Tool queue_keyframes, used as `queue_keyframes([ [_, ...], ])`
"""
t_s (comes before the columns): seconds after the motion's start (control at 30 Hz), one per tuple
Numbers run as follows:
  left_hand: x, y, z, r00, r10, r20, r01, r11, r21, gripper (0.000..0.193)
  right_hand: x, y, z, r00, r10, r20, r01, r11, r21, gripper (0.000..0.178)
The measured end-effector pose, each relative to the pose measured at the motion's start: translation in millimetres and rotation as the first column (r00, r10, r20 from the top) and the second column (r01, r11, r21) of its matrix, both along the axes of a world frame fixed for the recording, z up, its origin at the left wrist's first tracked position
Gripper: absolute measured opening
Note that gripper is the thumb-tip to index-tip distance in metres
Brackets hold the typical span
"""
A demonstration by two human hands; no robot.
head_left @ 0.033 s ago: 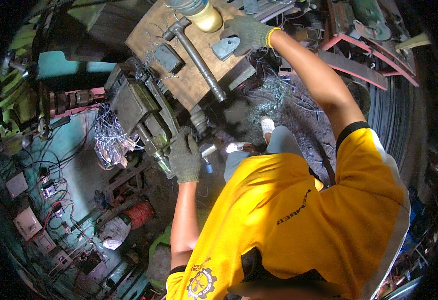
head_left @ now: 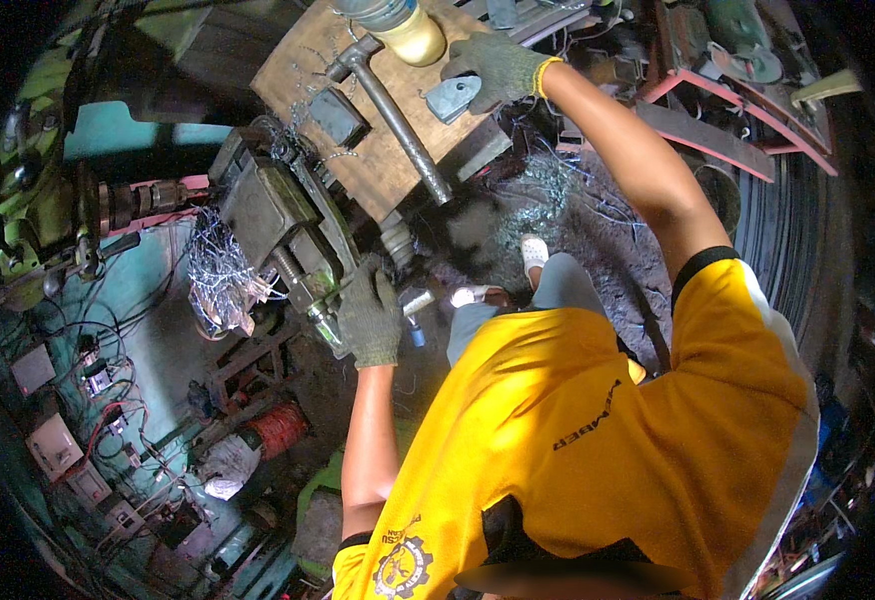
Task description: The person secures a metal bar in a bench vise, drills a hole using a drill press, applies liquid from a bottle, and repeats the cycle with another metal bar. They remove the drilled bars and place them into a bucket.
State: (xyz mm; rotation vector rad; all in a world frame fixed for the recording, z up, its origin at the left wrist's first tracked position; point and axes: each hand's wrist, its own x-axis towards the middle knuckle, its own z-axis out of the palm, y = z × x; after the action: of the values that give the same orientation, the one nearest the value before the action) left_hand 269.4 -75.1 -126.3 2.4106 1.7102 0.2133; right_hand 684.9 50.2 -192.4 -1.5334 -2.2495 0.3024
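Observation:
My right hand [head_left: 498, 72], in a grey-green knit glove with a yellow cuff, grips a small grey metal plate [head_left: 453, 98] with a rounded end and a hole. It is over the right edge of a wooden board [head_left: 398, 170]. On that board lie a steel hammer [head_left: 393, 120] with a long metal handle and a dark rectangular metal block [head_left: 338, 116]. My left hand [head_left: 370, 312], also gloved, is closed at the screw end of a machine vise [head_left: 268, 205]. Its fingers are partly hidden; they appear wrapped around the vise handle.
A clear container with a yellowish bottom [head_left: 418, 38] stands on the board's far side. Left of the vise are a drill chuck [head_left: 143, 205] and a heap of metal shavings [head_left: 223, 275]. Cables and electrical boxes [head_left: 55, 447] lie lower left. A pink metal frame [head_left: 708, 140] stands at right.

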Motion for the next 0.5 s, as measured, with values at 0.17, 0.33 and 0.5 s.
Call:
queue_keyframes([
  [0.17,0,1,2,1.000,0.022,0.022,-0.022,0.999,-0.026,0.030,-2,3,9,1.000,-0.004,0.030,0.007,0.996,-0.083,0.069],
  [0.33,-5,-2,-5,0.998,0.002,0.055,-0.005,0.998,0.055,0.030,6,4,-4,0.999,0.037,0.004,-0.036,0.996,-0.084,0.070],
  [0.5,-9,0,-5,0.995,-0.009,-0.095,0.015,0.998,0.067,0.035,5,5,-13,0.997,0.016,-0.078,-0.022,0.997,-0.073,0.074],
])
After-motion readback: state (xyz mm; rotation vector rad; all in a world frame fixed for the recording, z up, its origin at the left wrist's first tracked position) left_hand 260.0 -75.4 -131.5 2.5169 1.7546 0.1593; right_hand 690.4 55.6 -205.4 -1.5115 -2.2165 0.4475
